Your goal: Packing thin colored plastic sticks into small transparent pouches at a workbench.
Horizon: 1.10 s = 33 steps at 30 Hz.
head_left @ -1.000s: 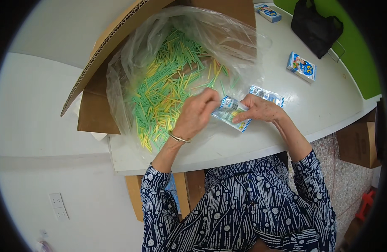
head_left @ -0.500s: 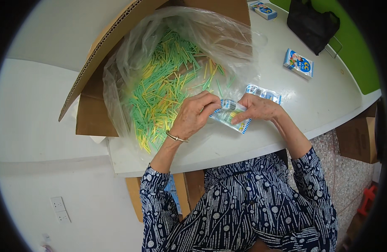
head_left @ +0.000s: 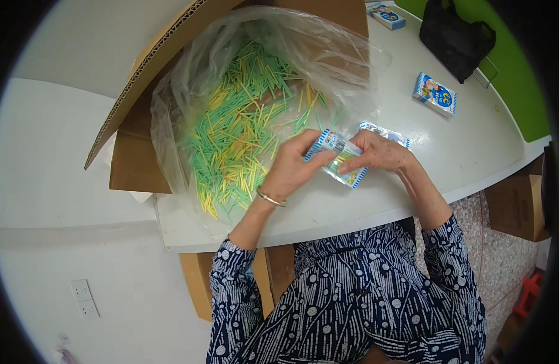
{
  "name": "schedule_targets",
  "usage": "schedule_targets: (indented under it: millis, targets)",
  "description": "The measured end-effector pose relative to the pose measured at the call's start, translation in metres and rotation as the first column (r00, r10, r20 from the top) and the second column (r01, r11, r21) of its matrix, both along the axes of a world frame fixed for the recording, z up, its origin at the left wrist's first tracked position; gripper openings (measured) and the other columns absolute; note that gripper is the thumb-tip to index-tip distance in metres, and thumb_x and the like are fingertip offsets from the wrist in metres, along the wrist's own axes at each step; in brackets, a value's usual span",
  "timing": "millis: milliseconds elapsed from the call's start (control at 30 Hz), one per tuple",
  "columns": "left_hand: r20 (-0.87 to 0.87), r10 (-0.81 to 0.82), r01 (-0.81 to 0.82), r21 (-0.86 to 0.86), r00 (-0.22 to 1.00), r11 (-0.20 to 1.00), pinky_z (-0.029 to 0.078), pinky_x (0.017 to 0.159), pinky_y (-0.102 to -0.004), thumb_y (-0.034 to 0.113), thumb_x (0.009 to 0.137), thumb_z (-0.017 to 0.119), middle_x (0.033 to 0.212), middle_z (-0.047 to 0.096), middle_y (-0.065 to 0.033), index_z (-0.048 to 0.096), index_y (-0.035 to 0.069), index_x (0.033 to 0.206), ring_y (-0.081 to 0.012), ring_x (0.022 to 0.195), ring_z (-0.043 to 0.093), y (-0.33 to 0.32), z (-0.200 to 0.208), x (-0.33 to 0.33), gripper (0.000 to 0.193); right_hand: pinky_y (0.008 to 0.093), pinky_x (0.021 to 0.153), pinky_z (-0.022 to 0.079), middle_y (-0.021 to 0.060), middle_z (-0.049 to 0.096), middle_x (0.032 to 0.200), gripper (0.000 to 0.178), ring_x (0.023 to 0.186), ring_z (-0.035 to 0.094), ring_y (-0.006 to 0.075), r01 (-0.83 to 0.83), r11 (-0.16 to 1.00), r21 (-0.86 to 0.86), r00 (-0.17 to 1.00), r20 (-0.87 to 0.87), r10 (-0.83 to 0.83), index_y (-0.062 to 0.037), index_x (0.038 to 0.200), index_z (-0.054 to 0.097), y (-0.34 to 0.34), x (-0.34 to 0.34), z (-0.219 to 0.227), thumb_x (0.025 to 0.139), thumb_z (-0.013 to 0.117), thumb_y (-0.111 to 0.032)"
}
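Observation:
A small blue-and-white printed packet with green and yellow sticks inside is pinched between both hands above the white table. My left hand, with a thin bracelet at the wrist, grips the packet's left end. My right hand holds its right side from above. Just left of the hands, a clear plastic bag lies open in a cardboard box, filled with many green and yellow sticks. A second clear packet lies flat behind my right hand.
Another blue printed packet lies on the table at the right. One more packet is at the far edge, beside a black bag. A green wall borders the table; a cardboard box stands on the floor at right.
Both hands stay on the packet with only small finger movements. The whole view has shifted slightly as the head moved.

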State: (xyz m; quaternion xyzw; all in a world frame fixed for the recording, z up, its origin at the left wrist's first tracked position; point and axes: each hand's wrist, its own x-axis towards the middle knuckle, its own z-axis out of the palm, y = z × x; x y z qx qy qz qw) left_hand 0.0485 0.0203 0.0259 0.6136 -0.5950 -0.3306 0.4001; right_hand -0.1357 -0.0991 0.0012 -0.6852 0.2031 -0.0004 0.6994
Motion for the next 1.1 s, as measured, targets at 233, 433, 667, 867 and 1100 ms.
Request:
schedule_targets:
  millis: [233,433,667,867,1100]
  targets:
    - [-0.110,0.076,-0.079,-0.021,0.991,0.997,0.048,0.066,-0.0301,0.013,0.081,0.067,0.080,0.065,-0.0106,0.060,0.000,0.099,-0.0179,0.073,0.063,-0.008,-0.018,-0.019,0.024,0.0213,0.060,0.042,0.0015,0.066,0.072,0.028,0.063,0.055,0.0052,0.057,0.995,0.080,0.996,0.067,-0.063,0.0003,0.085,0.070,-0.003,-0.010,-0.009,0.073,0.078,-0.024]
    - [-0.123,0.073,-0.081,-0.059,0.990,0.995,0.050,0.073,-0.0301,0.010,0.080,0.068,0.089,0.065,-0.0117,0.057,-0.001,0.103,-0.0178,0.082,0.064,-0.011,-0.017,-0.027,0.027,0.0211,0.059,0.041,0.0011,0.065,0.070,0.026,0.063,0.055,0.0048,0.106,0.987,0.120,0.991,0.069,-0.115,-0.0003,0.083,0.070,0.000,-0.015,-0.015,0.073,0.078,-0.022]
    - [-0.457,0.165,-0.171,0.028,0.874,0.985,0.047,0.082,-0.0253,0.009,0.085,0.065,0.101,0.062,-0.0059,0.054,0.000,0.113,-0.0127,0.090,0.060,-0.004,0.004,-0.008,0.032,0.0230,0.064,0.042,0.0018,0.063,0.075,0.028,0.069,0.054,0.0089,0.326,0.934,-0.144,0.938,-0.075,-0.339,-0.0015,0.082,0.068,-0.026,-0.056,0.004,0.064,0.082,-0.019]
    - [-0.379,0.261,-0.245,0.093,0.888,0.965,0.047,0.076,-0.0216,0.007,0.085,0.065,0.091,0.061,-0.0011,0.059,0.001,0.103,-0.0093,0.085,0.058,0.010,-0.028,0.023,0.020,0.0272,0.070,0.048,0.0051,0.065,0.083,0.048,0.077,0.061,0.0135,0.566,0.730,-0.383,0.757,-0.109,-0.645,-0.0002,0.100,0.061,-0.079,-0.156,-0.036,0.068,0.079,-0.030]
    - [-0.229,0.141,-0.123,0.090,0.963,0.988,0.047,0.075,-0.0231,0.009,0.084,0.067,0.093,0.063,-0.0019,0.059,0.002,0.101,-0.0096,0.083,0.058,0.018,-0.045,0.007,0.020,0.0399,0.079,0.046,0.0181,0.061,0.095,0.043,0.086,0.057,0.0350,-0.029,0.084,-0.996,0.745,-0.078,-0.662,0.0015,0.101,0.061,-0.056,-0.137,-0.006,0.070,0.076,-0.024]
